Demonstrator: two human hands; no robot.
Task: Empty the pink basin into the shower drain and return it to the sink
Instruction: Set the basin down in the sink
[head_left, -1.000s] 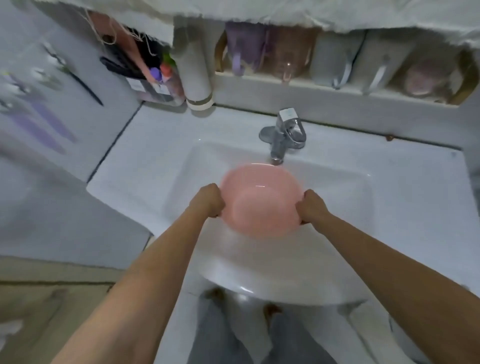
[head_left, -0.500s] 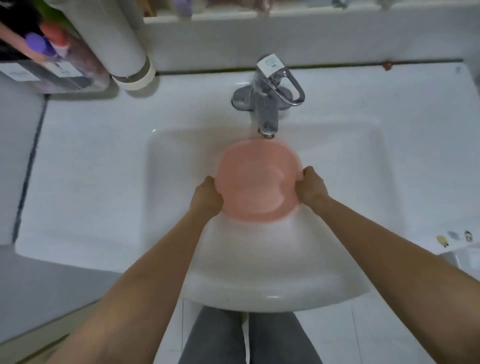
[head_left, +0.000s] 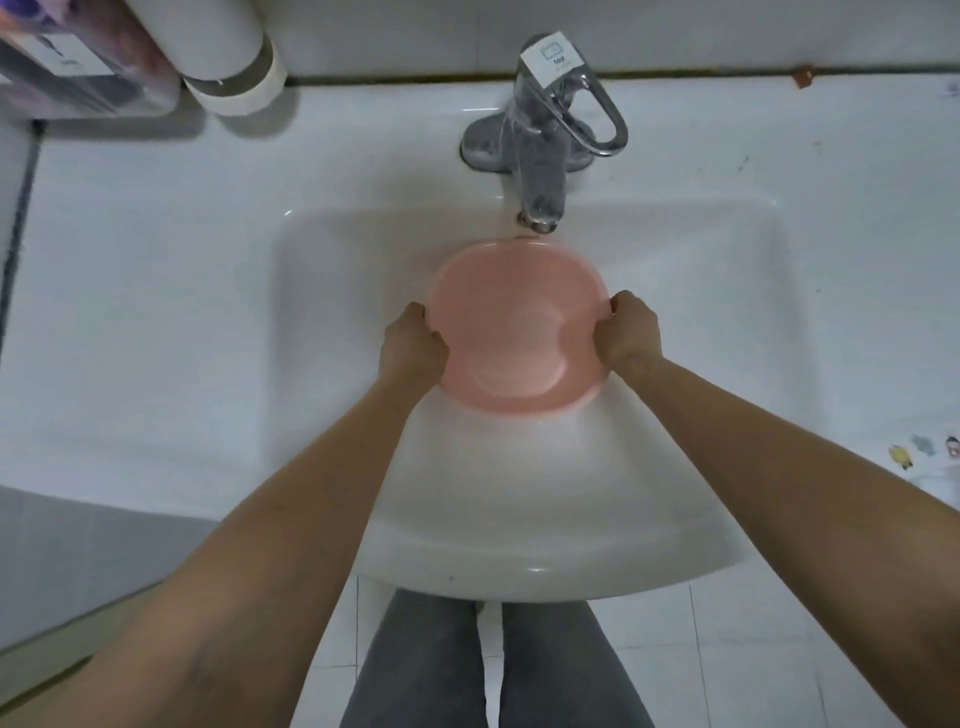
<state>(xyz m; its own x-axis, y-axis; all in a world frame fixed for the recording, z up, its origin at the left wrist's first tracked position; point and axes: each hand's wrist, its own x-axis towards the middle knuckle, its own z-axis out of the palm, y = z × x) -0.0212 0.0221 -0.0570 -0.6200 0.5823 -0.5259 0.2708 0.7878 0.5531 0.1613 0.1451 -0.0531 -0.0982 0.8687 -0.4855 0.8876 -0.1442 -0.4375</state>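
Head view: pink basin (head_left: 519, 327), empty, in sink (head_left: 363, 249).

The light is soft and rather dim with a cool cast, and small glints sit on the sink (head_left: 540, 569) front rim at six o'clock and on the chrome tap (head_left: 545, 130) at twelve. Faint shadows spread below the bottles (head_left: 228, 57) at eleven o'clock. Wide-angle bending curves the counter edges, and the corners look smeared and soft

The pink basin (head_left: 519, 332) now sits lower in the sink (head_left: 332, 291), nearer the faucet (head_left: 540, 171) spout. The view has closed in on the faucet.
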